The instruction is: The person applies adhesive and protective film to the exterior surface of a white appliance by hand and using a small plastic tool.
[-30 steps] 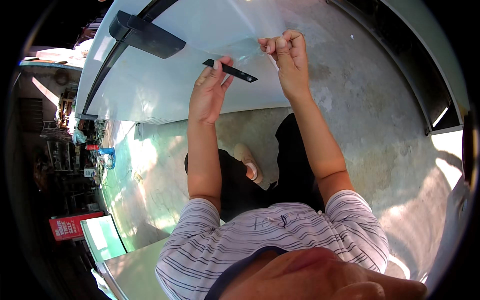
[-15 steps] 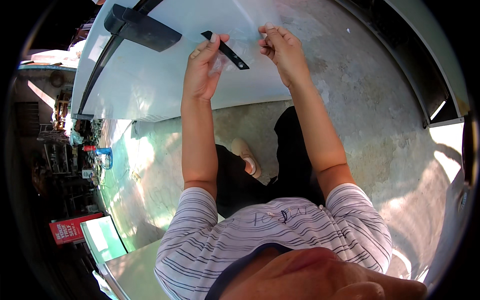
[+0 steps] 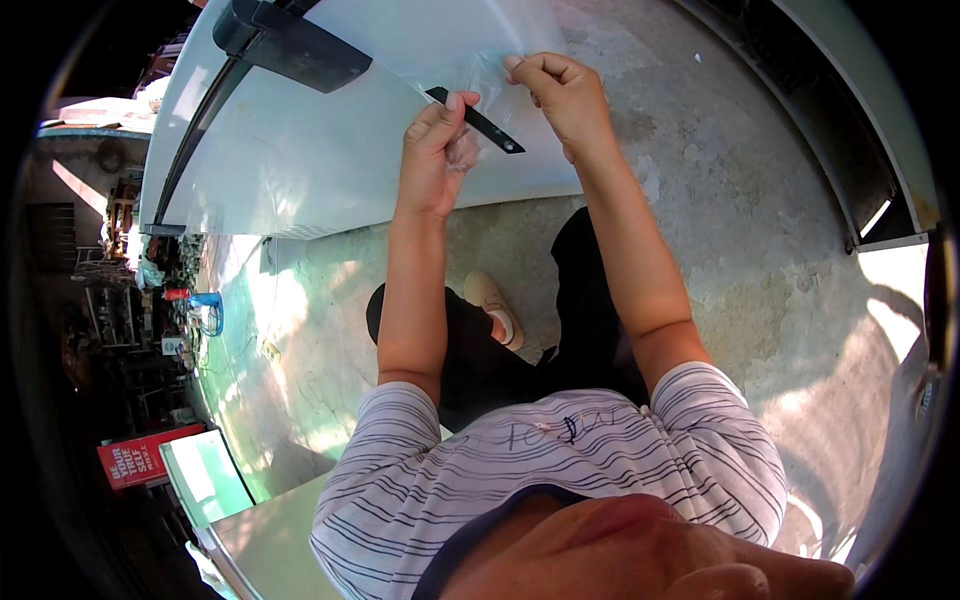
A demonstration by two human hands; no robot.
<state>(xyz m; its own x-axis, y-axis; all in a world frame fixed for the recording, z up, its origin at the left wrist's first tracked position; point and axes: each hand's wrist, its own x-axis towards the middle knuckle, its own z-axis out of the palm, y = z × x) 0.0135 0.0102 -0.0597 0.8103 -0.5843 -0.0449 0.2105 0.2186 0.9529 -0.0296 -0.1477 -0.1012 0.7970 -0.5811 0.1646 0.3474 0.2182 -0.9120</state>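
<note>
Nearest are the person's white, dark-striped short-sleeved shirt (image 3: 560, 460) of soft, creased cloth and, beyond its hem, black cloth trousers (image 3: 595, 320) and a beige shoe (image 3: 485, 292) on a grey concrete floor (image 3: 740, 230). The floor is blotched and worn, with bright sun patches to the right and a greenish glare to the left. Both bare forearms reach forward from the shirt sleeves, roughly side by side, bringing the hands up in front of the body, near each other but apart. The left hand (image 3: 432, 145) is upright, its thumb and fingers clamped on the upper end of a flat, narrow black bar (image 3: 485, 126) with slanted ends and a small pale round spot near its lower end; the bar slopes down to the right, between the hands. Crumpled, shiny clear plastic film (image 3: 484, 75) gathers at the left palm and stretches behind the bar toward the right hand (image 3: 570, 105), whose thumb and forefinger are pinched together on its edge, the other fingers curled. Past the hands spreads a large, smooth white panel (image 3: 300, 170) with a dark, blocky plastic piece (image 3: 300, 48) over a curved black strip (image 3: 190, 160). Farther left, a shadowed room holds cluttered shelves (image 3: 115, 330) and a red rectangular sign (image 3: 150, 456).
</note>
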